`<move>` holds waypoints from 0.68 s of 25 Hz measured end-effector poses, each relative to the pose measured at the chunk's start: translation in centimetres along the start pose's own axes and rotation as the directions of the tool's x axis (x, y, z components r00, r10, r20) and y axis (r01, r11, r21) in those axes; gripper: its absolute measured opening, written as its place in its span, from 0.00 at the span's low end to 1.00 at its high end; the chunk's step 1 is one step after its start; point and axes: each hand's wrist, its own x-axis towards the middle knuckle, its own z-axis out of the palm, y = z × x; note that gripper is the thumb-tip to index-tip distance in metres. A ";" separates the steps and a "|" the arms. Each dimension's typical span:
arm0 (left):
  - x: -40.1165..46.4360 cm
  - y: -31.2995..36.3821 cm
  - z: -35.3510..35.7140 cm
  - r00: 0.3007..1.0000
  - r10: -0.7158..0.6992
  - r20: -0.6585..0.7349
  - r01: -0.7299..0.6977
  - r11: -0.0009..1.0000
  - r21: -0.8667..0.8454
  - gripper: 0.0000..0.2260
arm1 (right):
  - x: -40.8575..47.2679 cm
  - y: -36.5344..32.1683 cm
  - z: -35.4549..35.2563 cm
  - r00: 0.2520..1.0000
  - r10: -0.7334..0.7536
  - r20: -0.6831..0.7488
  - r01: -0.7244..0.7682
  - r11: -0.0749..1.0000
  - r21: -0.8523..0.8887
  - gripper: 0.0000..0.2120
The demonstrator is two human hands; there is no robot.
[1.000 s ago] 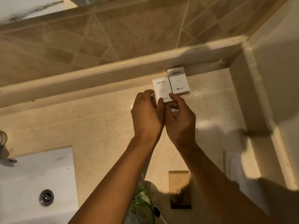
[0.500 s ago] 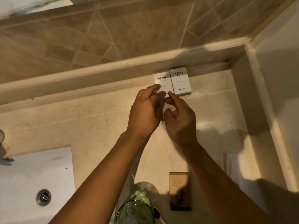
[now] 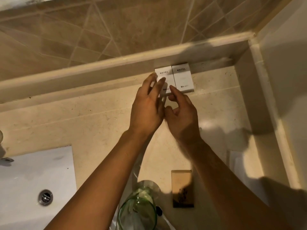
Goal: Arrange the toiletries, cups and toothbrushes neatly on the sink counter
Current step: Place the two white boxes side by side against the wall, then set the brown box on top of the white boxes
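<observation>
Two white boxes stand side by side just beyond the fingertips of both hands. The left white box [image 3: 163, 80], partly covered by the left hand's fingers [image 3: 160, 83], reads "HOTEL" near its top and "BA" near its lower edge, just beside the right hand's fingertips [image 3: 172, 88]. The right white box [image 3: 182, 78] bears the same "HOTEL" and "BA", followed by smaller print too faint to read.

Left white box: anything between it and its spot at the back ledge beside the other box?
Nothing visible. The left white box already sits side by side with the right box, both up against the ledge. The left hand and right hand are at its near edge, fingers loose.
</observation>
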 end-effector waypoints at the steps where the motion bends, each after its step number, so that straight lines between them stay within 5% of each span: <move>1: -0.3 0.1 -0.3 1.000 -0.009 0.000 0.009 1.000 0.002 0.25 | -0.5 0.1 -0.5 1.000 -0.014 -0.006 0.015 0.999 0.032 0.23; 9: -7.6 -0.4 -3.9 0.974 -0.038 0.224 0.033 0.999 0.026 0.16 | -8.2 3.3 -6.1 0.995 0.096 0.035 -0.095 0.995 -0.034 0.13; 13: -10.7 0.9 -4.0 0.862 0.056 0.504 -0.089 0.995 0.041 0.16 | -12.0 3.7 -7.1 1.000 -0.014 0.005 0.015 0.974 -0.226 0.10; 17: -11.1 2.8 -2.4 0.752 0.068 0.655 -0.161 0.984 0.082 0.14 | -16.5 3.6 -7.1 0.984 0.139 0.110 -0.095 0.938 -0.334 0.21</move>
